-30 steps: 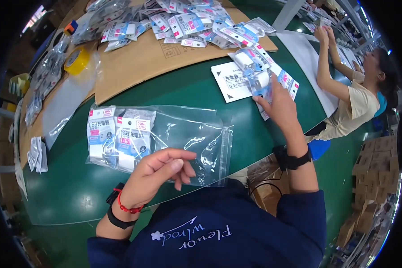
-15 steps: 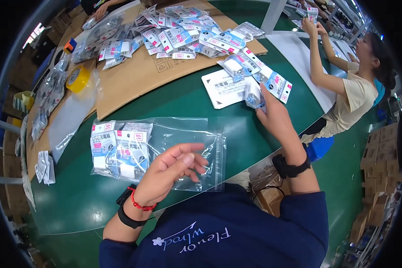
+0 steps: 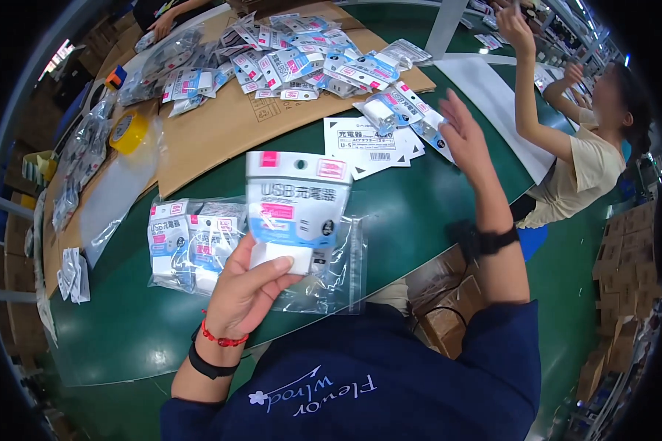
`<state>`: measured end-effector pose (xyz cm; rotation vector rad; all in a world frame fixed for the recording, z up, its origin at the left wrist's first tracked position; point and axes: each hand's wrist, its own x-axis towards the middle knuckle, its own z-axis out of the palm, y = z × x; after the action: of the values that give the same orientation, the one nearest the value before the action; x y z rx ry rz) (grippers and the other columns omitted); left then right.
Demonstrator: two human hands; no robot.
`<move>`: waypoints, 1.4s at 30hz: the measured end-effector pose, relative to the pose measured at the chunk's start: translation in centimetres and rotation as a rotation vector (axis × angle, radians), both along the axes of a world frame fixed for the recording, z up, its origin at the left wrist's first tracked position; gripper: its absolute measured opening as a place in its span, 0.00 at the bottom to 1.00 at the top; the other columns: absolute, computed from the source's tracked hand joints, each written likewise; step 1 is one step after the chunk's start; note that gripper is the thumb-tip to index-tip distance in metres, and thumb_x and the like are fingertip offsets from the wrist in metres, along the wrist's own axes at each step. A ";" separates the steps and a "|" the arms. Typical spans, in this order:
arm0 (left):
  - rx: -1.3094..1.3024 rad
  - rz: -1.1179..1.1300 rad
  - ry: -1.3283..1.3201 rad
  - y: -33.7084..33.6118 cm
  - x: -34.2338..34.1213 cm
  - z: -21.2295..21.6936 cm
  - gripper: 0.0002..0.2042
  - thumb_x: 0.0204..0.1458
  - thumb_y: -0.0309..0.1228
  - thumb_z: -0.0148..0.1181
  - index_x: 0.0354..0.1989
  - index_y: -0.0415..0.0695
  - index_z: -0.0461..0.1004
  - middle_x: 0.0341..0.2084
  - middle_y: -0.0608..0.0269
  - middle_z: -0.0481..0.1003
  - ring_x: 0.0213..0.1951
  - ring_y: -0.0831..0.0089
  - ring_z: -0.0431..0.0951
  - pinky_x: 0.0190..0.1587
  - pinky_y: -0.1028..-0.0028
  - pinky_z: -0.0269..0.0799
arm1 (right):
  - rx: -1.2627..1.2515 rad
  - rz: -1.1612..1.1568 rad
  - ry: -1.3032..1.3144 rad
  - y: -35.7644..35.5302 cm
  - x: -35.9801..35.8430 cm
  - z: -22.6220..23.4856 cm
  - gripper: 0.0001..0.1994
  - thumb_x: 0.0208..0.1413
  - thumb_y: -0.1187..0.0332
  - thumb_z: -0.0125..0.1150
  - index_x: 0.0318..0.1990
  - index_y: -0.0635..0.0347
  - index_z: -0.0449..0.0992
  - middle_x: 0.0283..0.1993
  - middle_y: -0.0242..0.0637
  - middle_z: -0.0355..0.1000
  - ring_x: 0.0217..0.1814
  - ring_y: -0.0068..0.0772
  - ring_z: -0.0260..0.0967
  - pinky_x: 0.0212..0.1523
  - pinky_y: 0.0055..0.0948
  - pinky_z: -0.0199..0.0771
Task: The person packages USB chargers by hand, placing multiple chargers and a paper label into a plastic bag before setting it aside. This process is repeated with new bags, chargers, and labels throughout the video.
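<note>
My left hand (image 3: 244, 292) holds up a white charger in a clear blister pack with a white, pink and blue card (image 3: 296, 206). Under it, a clear plastic bag (image 3: 331, 279) lies on the green table (image 3: 125, 331), with several of the same packs (image 3: 187, 246) inside its left end. My right hand (image 3: 465, 140) hovers open above the table's right side and holds nothing. A few loose packs (image 3: 388, 110) lie just left of it, beside a white printed sheet (image 3: 368, 143).
A cardboard sheet (image 3: 213, 143) at the back carries a big heap of packs (image 3: 287, 55). A yellow tape roll (image 3: 129, 131) and filled bags (image 3: 81, 158) sit at left. A co-worker (image 3: 588, 169) sits at right. Cardboard boxes (image 3: 618, 294) stand on the floor.
My left hand has lifted one charger pack up from the bag toward the camera. My right hand has let go of the packs it held and opened.
</note>
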<state>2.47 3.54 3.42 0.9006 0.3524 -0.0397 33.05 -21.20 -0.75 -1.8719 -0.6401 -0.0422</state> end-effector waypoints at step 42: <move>0.642 0.344 -0.308 -1.2 1.4 -2.2 0.18 0.54 0.30 0.60 0.51 0.38 0.67 0.40 0.60 0.74 0.39 0.80 0.73 0.41 0.80 0.70 | 0.577 0.417 0.515 11.4 -20.8 3.3 0.20 0.59 0.66 0.58 0.56 0.66 0.65 0.50 0.38 0.71 0.51 0.23 0.67 0.52 0.25 0.67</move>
<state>3.89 2.35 1.23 1.4443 0.2266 0.5517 12.28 -9.80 2.56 -1.1029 -0.5654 0.4657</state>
